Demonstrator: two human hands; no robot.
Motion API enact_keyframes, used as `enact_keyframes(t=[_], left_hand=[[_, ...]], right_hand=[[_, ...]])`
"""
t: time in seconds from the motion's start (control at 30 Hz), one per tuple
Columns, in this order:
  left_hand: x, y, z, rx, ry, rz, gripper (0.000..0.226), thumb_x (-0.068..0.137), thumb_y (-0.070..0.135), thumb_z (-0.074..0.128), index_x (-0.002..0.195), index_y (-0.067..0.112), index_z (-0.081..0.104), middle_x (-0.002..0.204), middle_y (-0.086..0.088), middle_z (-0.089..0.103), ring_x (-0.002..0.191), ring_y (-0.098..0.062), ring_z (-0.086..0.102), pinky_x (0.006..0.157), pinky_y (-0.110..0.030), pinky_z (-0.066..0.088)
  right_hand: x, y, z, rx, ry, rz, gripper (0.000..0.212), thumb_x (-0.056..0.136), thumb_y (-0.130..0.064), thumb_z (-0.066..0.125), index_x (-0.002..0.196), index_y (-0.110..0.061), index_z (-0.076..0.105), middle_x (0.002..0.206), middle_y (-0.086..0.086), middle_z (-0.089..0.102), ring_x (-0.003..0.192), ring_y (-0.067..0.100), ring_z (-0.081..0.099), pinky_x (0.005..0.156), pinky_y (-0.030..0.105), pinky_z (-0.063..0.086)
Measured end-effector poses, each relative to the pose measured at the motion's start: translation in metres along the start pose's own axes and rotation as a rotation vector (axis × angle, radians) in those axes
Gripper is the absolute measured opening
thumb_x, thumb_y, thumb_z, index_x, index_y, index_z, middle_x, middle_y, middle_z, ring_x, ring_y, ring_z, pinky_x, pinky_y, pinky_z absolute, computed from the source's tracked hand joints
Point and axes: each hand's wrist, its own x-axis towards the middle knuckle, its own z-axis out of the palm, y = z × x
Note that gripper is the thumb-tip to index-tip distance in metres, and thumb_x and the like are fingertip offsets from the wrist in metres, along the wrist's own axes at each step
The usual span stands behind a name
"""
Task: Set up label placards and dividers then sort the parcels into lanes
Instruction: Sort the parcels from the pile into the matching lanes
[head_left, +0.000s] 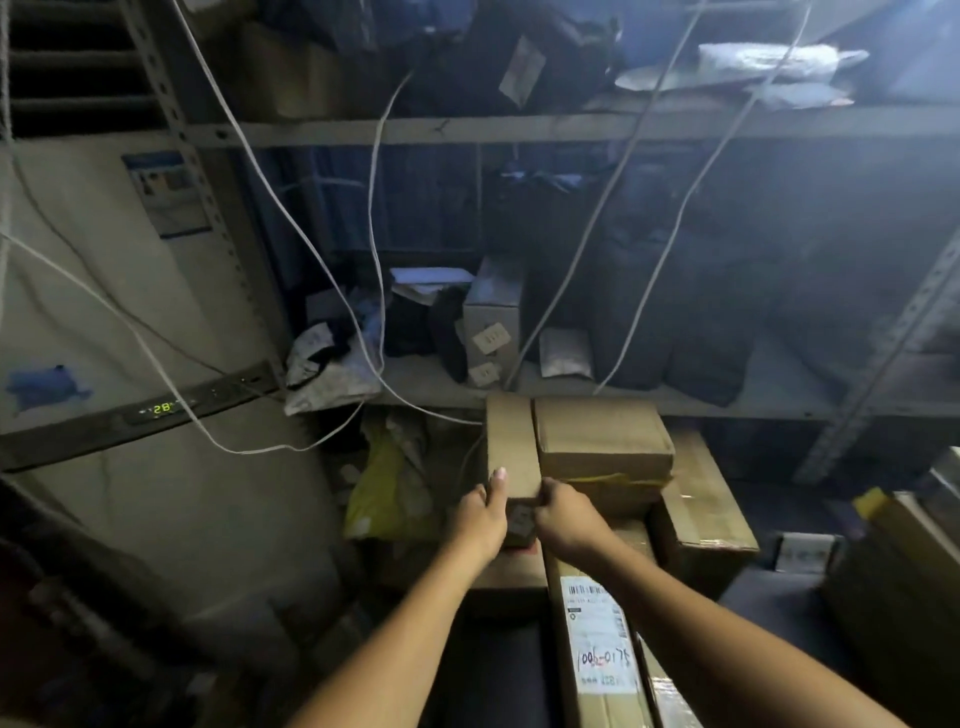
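Note:
A narrow brown cardboard parcel stands on its edge atop a stack of boxes, below the lower shelf. My left hand grips its near left corner, thumb up along the side. My right hand grips the near right corner, fingers curled round the end with a small label. A wider brown box lies flat right beside it, touching. A long box with a white shipping label runs toward me under my right forearm.
A metal shelf behind holds dark bags, a grey carton and small packets. White cables hang down across it. A white appliance showing "28" stands left. A yellow bag and more cartons crowd the floor.

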Motion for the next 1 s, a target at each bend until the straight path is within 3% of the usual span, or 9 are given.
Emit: enact_keyframes(t=[0.1,0.17,0.3,0.4,0.53,0.67,0.8,0.9,1.0], left_hand=[[-0.012,-0.003,0.002,0.003,0.060,0.005,0.063,0.101,0.062,0.029,0.087,0.014,0.067,0.082,-0.004,0.067,0.079,-0.022,0.064,0.062,-0.029,0.043],[-0.021,-0.003,0.000,0.020,0.119,0.003,0.064,0.101,0.062,0.028,0.069,0.015,0.059,0.066,-0.002,0.059,0.061,-0.017,0.056,0.051,-0.028,0.035],[-0.036,-0.002,-0.008,0.071,0.204,0.011,0.066,0.102,0.060,0.029,0.062,0.014,0.052,0.059,0.000,0.052,0.051,-0.012,0.046,0.046,-0.026,0.029],[-0.040,-0.015,-0.009,-0.077,0.251,0.015,0.063,0.105,0.051,0.033,0.062,0.010,0.054,0.056,-0.002,0.052,0.049,-0.011,0.046,0.043,-0.019,0.032],[-0.038,-0.038,-0.005,-0.252,0.335,-0.029,0.051,0.107,0.032,0.041,0.081,-0.002,0.070,0.074,-0.013,0.067,0.062,-0.017,0.056,0.048,-0.017,0.037],[-0.020,-0.047,0.005,-0.334,0.196,-0.101,0.036,0.104,0.029,0.051,0.110,-0.002,0.069,0.093,-0.013,0.069,0.079,-0.021,0.062,0.059,-0.027,0.043],[0.004,-0.057,0.012,-0.382,-0.007,-0.213,0.049,0.103,0.045,0.045,0.132,0.008,0.059,0.123,-0.016,0.066,0.109,-0.031,0.063,0.096,-0.041,0.052],[0.011,-0.065,0.013,-0.496,-0.178,-0.326,0.054,0.097,0.064,0.039,0.120,0.023,0.064,0.116,-0.011,0.070,0.108,-0.031,0.067,0.099,-0.050,0.053],[-0.003,-0.054,0.004,-0.623,-0.258,-0.388,0.041,0.101,0.059,0.041,0.101,0.027,0.067,0.100,-0.011,0.074,0.098,-0.031,0.072,0.091,-0.047,0.058]], right_hand=[[-0.015,0.004,0.006,0.064,0.059,0.017,0.040,0.091,-0.018,0.057,0.131,-0.014,0.060,0.124,0.008,0.069,0.112,0.026,0.066,0.098,0.039,0.055],[-0.023,0.005,0.009,0.065,0.090,0.017,0.031,0.092,-0.019,0.056,0.122,-0.013,0.064,0.116,0.007,0.071,0.106,0.025,0.068,0.093,0.039,0.056],[-0.037,0.005,0.010,0.012,0.190,0.021,0.023,0.093,-0.029,0.052,0.090,-0.012,0.066,0.090,0.006,0.072,0.085,0.024,0.067,0.071,0.034,0.051],[-0.052,0.009,0.017,0.009,0.249,0.030,0.031,0.094,-0.038,0.050,0.083,-0.014,0.066,0.078,0.002,0.070,0.076,0.020,0.067,0.069,0.037,0.053],[-0.060,0.013,0.033,-0.117,0.315,0.061,0.045,0.096,-0.058,0.042,0.085,-0.021,0.065,0.082,-0.002,0.069,0.078,0.018,0.066,0.074,0.037,0.055],[-0.049,0.013,0.036,-0.164,0.317,0.110,0.056,0.095,-0.069,0.032,0.102,-0.024,0.064,0.097,0.000,0.070,0.091,0.021,0.066,0.083,0.039,0.054],[-0.032,0.014,0.035,-0.047,0.199,0.139,0.064,0.090,-0.074,0.043,0.122,-0.021,0.060,0.115,0.003,0.071,0.108,0.024,0.066,0.090,0.039,0.053],[-0.024,0.015,0.046,0.373,0.104,0.101,0.091,0.063,-0.079,0.070,0.129,-0.018,0.053,0.116,-0.001,0.070,0.106,0.017,0.069,0.093,0.043,0.059],[-0.022,0.019,0.054,0.483,0.074,0.076,0.097,0.054,-0.063,0.088,0.129,-0.018,0.046,0.116,0.001,0.067,0.104,0.016,0.069,0.087,0.043,0.062]])
